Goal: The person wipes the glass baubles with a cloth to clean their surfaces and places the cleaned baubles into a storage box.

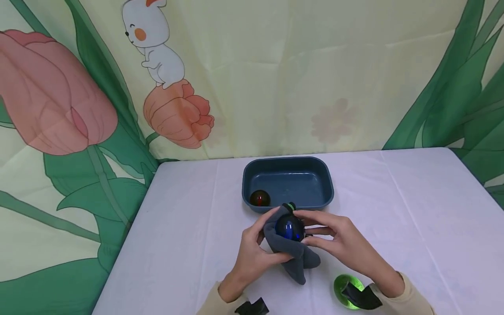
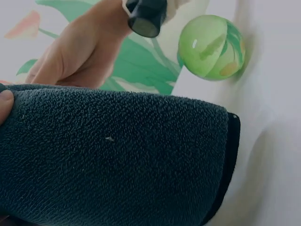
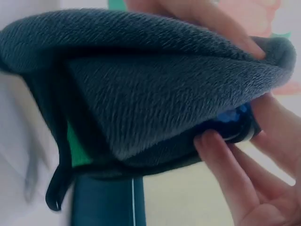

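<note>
A dark blue glass ball (image 1: 290,227) sits in a dark grey fleecy cloth (image 1: 300,252) above the table. My left hand (image 1: 252,251) grips the cloth from the left, thumb below and fingers at the top edge. From the right, my right hand (image 1: 340,238) holds the ball between thumb and fingers. In the right wrist view a folded layer of cloth (image 3: 155,99) covers most of the ball, and a glossy blue part (image 3: 230,117) shows by the fingertips. The cloth (image 2: 113,150) hides much of the left wrist view.
Just beyond my hands stands a dark blue rectangular basin (image 1: 328,192), with a dark red ball (image 1: 260,198) in its near left corner. A clear green ball (image 1: 341,284) lies on the white-covered table (image 1: 189,227) near my right wrist. A printed curtain (image 1: 252,100) hangs behind the table.
</note>
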Motion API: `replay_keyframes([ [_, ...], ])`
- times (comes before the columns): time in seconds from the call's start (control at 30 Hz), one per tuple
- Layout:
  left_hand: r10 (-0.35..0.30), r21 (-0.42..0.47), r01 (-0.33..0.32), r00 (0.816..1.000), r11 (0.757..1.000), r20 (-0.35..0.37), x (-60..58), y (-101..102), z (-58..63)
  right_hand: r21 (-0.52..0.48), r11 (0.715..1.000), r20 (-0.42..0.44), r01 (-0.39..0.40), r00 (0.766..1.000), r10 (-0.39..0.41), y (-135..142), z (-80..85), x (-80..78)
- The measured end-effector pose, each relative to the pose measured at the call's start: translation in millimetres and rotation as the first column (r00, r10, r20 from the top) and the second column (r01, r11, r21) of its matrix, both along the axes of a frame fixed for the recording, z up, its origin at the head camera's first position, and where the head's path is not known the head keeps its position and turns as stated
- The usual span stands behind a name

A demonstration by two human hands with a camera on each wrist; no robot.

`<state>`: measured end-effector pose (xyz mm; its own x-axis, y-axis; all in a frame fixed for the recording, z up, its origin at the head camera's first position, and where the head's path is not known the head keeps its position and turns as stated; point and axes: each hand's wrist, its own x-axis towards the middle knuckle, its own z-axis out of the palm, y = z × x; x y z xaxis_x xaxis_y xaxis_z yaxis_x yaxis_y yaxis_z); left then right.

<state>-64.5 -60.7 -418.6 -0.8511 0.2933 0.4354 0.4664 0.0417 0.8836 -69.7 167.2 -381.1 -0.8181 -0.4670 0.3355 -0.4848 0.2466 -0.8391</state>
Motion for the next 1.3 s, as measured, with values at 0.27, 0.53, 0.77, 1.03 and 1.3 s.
replay_keyframes([
  [0.27, 0.014, 0.049, -0.012, 0.999, 0.999, -0.029, -2.6, -2.5, -3.2, 0.086, 0.996, -0.129, -0.014, 0.991, 0.025, 1.3, 0.6, -1.0],
  [0.53, 0.005, 0.063, -0.005, 1.000, 0.998, -0.005, -2.8, -2.9, -2.8, 0.141, 0.990, -0.385, -0.007, 0.921, 0.061, 0.5, -4.5, -4.6],
  [0.77, 0.009, 0.050, -0.010, 0.999, 0.999, 0.032, -2.1, -2.3, -2.2, 0.162, 0.986, -0.351, 0.038, 0.936, 0.022, -1.8, -5.0, -1.1],
  [1.03, -0.008, 0.031, 0.009, 1.000, 0.999, -0.019, -3.2, -4.5, -0.1, 0.075, 0.995, -0.221, 0.063, 0.974, -0.045, -6.8, -3.2, 5.9],
  [1.3, 0.012, 0.056, -0.010, 0.999, 0.998, -0.032, -3.3, -5.4, 1.2, 0.080, 0.995, -0.073, 0.054, 0.996, -0.048, -8.8, 0.2, 7.8],
])
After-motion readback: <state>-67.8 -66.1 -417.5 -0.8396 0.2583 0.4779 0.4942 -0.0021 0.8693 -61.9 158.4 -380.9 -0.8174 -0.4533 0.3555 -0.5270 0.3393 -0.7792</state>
